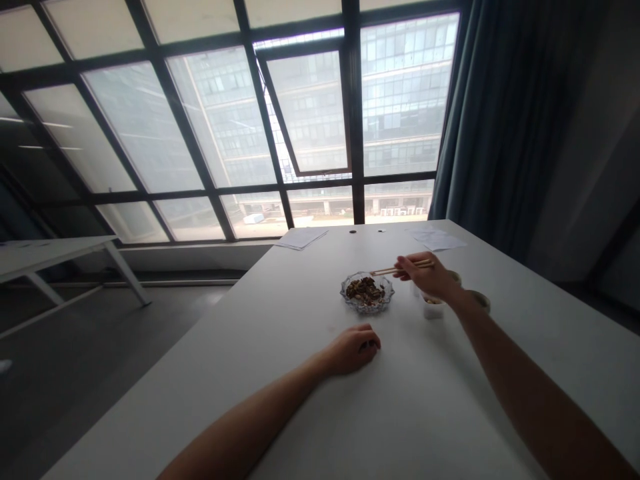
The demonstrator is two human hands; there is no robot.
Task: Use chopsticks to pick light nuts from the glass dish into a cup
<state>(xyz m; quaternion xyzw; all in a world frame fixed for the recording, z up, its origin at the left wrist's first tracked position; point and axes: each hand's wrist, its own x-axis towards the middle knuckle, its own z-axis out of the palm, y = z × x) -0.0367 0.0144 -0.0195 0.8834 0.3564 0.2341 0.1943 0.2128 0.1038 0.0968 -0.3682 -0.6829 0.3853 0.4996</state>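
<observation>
A pair of wooden chopsticks is held in my right hand, its fingers closed around them. Their tips reach over the back rim of a scalloped clear glass dish. Brown and pale small pieces, like nuts or seeds, lie in the dish; whether the tips grip one is too small to tell. Under my right hand and wrist stands a small white container with pale pieces inside, partly hidden. My left hand rests on the table in front of the dish, fingers curled in, with dark gaps between them.
More small round containers stand behind my right wrist, partly covered. Papers lie at the far left of the white table, and another sheet at the far right. Windows and a dark curtain are beyond.
</observation>
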